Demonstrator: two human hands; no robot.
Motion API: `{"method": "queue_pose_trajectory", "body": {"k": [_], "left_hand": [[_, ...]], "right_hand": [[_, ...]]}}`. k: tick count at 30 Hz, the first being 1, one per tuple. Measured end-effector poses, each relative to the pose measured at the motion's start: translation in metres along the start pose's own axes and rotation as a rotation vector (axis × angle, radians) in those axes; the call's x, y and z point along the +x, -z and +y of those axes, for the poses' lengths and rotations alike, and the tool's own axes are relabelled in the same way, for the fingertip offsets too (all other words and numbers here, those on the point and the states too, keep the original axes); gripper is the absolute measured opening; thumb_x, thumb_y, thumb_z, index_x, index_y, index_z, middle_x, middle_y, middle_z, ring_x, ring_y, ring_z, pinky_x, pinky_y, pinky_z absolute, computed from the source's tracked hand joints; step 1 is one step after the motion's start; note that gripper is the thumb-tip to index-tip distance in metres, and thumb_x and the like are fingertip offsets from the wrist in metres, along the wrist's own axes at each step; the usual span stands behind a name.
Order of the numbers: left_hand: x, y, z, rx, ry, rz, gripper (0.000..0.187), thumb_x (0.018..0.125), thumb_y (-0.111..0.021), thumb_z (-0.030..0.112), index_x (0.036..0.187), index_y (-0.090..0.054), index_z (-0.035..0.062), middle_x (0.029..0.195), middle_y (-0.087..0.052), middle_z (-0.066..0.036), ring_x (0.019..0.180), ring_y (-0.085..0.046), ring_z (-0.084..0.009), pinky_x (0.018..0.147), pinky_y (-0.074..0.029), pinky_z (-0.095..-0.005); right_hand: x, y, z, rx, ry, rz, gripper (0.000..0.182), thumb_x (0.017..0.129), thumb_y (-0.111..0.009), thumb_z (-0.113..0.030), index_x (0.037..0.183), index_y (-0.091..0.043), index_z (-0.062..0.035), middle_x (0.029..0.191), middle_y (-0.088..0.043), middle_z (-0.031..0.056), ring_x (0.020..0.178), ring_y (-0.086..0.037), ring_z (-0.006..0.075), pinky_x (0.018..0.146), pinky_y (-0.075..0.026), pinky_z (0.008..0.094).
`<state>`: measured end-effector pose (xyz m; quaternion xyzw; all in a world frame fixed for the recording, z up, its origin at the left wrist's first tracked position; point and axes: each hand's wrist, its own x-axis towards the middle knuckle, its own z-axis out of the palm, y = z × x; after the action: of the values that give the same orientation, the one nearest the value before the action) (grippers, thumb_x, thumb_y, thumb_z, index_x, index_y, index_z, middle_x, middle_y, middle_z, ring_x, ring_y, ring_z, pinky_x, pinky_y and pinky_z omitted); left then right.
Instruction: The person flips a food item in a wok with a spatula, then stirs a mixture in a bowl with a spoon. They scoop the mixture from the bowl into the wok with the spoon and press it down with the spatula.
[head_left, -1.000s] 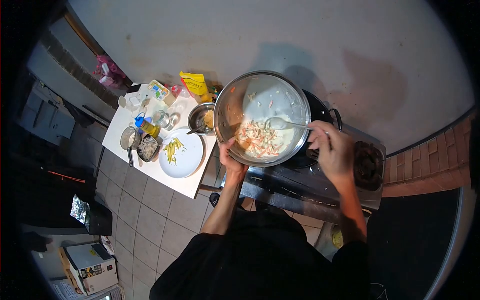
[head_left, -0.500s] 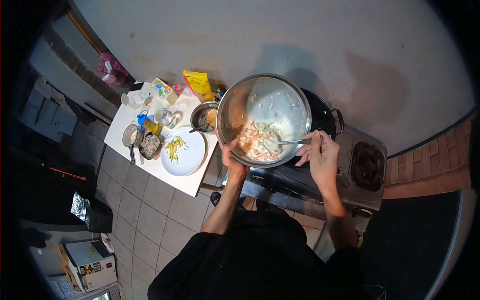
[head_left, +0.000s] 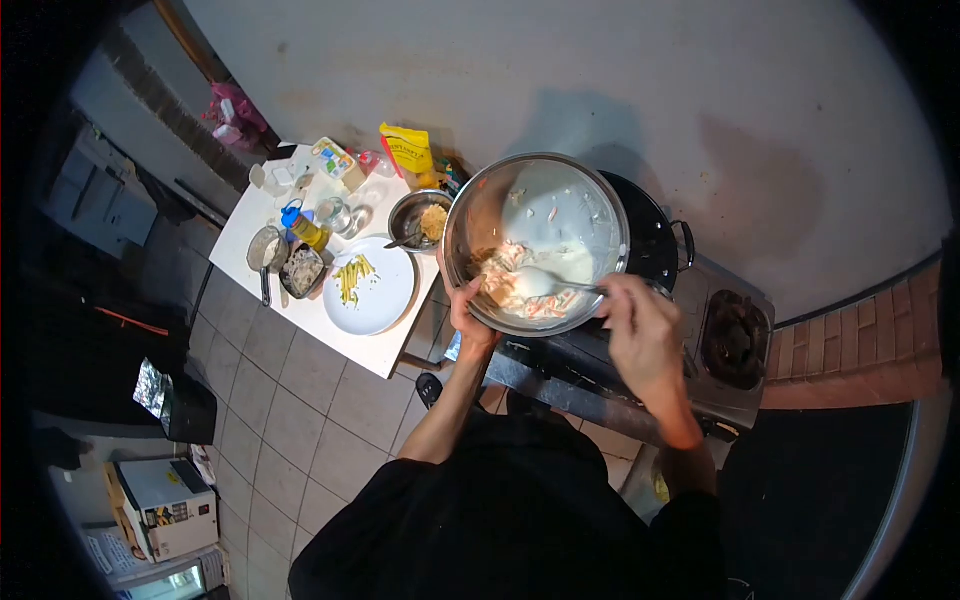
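Observation:
A large steel mixing bowl point(head_left: 575, 195) is tilted toward me beside a black pot. My left hand point(head_left: 470, 312) grips its lower left rim, thumb on the near side. In the bowl lies a creamy white mixture point(head_left: 520, 275) with orange shreds, and white smears coat the wall. My right hand point(head_left: 643, 325) is closed around the handle of a metal spoon point(head_left: 545, 283). The spoon's head, covered in white cream, rests in the mixture. Part of the black pot point(head_left: 655, 235) is hidden behind the bowl.
Left, a white table point(head_left: 240, 230) bears a white plate point(head_left: 390, 300) with yellow-green strips, a smaller steel bowl point(head_left: 405, 215), a blue-capped oil bottle point(head_left: 311, 233), a black dish point(head_left: 302, 272) and a yellow packet point(head_left: 406, 150). A stove burner point(head_left: 735, 335) is at the right.
My right hand has turned over and the spoon has swung left through the mixture, its cream-covered head now showing. The bowl stays nearly in place in my left hand.

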<state>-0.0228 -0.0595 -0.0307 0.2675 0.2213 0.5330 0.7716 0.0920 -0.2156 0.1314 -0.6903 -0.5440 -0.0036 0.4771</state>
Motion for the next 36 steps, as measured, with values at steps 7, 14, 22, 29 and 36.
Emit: {"method": "queue_pose_trajectory", "body": {"k": [7,14,22,29,36], "left_hand": [[0.018,0.038,-0.032,-0.049,-0.048,-0.067,0.059,0.081,-0.036,0.034,0.116,-0.049,-0.0119,0.116,-0.054,-0.024,0.106,-0.054,-0.0333,0.094,-0.042,-0.0414],[-0.001,0.007,-0.002,-0.077,-0.144,0.017,0.049,0.08,-0.041,0.028,0.11,-0.051,-0.0093,0.111,-0.056,-0.022,0.103,-0.056,-0.0316,0.09,-0.045,-0.0408],[-0.004,0.016,0.003,-0.088,-0.098,0.022,0.048,0.08,-0.041,0.026,0.111,-0.051,-0.0096,0.111,-0.056,-0.021,0.103,-0.056,-0.0312,0.091,-0.045,-0.0407],[-0.006,0.038,-0.003,-0.097,0.094,-0.01,0.056,0.081,-0.036,0.031,0.111,-0.052,-0.0139,0.114,-0.055,-0.024,0.104,-0.055,-0.0316,0.092,-0.044,-0.0384],[-0.004,0.051,-0.015,0.017,-0.098,0.022,0.049,0.082,-0.037,0.026,0.107,-0.053,-0.0127,0.113,-0.055,-0.024,0.103,-0.055,-0.0307,0.091,-0.045,-0.0387]], "right_hand": [[-0.001,-0.009,-0.004,0.029,0.052,-0.062,0.01,0.085,-0.054,-0.001,0.094,-0.056,0.0028,0.076,-0.061,0.0183,0.068,-0.06,0.0351,0.059,-0.047,0.0386],[-0.001,0.02,-0.015,-0.059,-0.111,0.002,0.009,0.087,-0.052,-0.003,0.094,-0.057,0.0,0.075,-0.06,0.0169,0.068,-0.06,0.034,0.059,-0.046,0.0385],[0.007,0.012,0.014,-0.073,-0.19,-0.085,0.013,0.091,-0.047,-0.009,0.086,-0.055,-0.0013,0.059,-0.058,0.0118,0.054,-0.059,0.0287,0.053,-0.045,0.0362],[-0.005,-0.034,0.036,0.507,-0.529,0.064,0.028,0.098,-0.037,-0.013,0.087,-0.051,0.0089,0.056,-0.055,0.0114,0.042,-0.052,0.0106,0.038,-0.047,0.0252],[-0.005,-0.03,0.048,0.726,-0.612,0.174,0.03,0.099,-0.039,-0.019,0.085,-0.053,0.0033,0.058,-0.056,0.0121,0.041,-0.048,0.0092,0.037,-0.048,0.0262]]}}
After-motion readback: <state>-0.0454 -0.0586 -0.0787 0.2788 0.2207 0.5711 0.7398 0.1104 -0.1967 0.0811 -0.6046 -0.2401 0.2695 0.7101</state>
